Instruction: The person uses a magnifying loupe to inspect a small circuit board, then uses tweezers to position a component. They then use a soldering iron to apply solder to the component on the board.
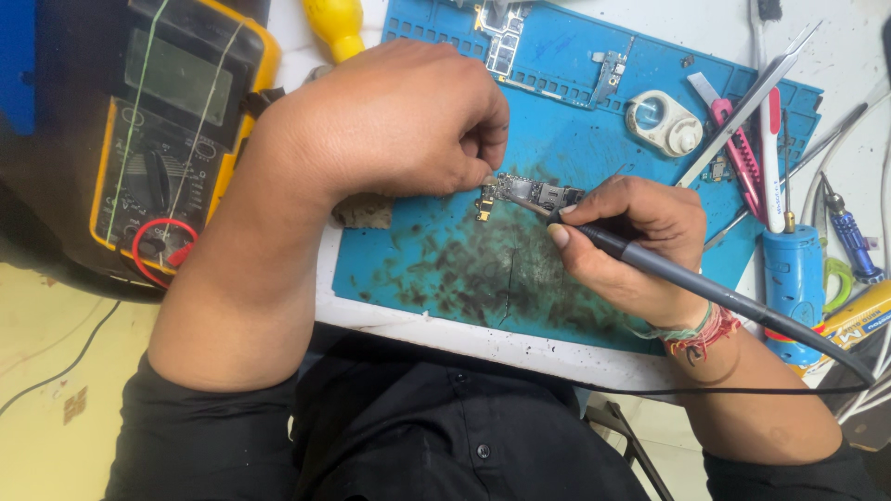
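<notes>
A small circuit board [538, 193] lies on a stained blue work mat [445, 260]. My left hand [390, 121] is curled above it, fingertips pinching the board's left end. My right hand [631, 241] grips a dark pen-shaped soldering iron [668, 271] like a pencil, its metal tip touching the board. A black cable runs from the iron's rear toward the lower right. Thread bracelets [696, 334] circle my right wrist.
A yellow and black multimeter [176, 121] with red leads sits at the left. Another circuit board [501, 37], a white round part [664, 121], tweezers [752, 102], a pink tool [738, 148], a blue bottle [794, 278] and small screwdrivers [849, 232] crowd the mat's far and right sides.
</notes>
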